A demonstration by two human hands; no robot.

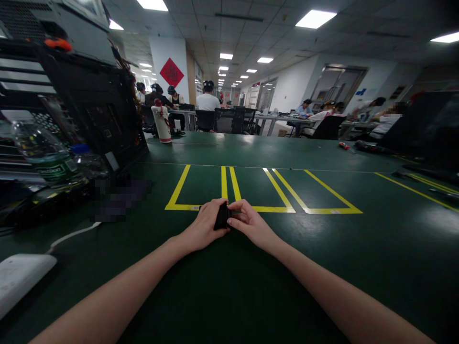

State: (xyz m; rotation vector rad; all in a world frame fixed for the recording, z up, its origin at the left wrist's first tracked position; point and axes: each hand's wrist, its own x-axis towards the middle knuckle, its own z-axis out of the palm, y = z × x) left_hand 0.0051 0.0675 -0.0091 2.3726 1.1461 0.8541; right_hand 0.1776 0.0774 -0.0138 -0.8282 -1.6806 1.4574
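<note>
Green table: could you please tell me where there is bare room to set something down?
Free: inside the yellow boxes beyond both hands, and the table right of the right hand. Crowded: the left edge, with bottle, black case and white device.

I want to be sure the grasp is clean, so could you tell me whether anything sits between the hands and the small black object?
Nothing visible does. The left hand and right hand both close directly on the black object, just above the green table.
</note>
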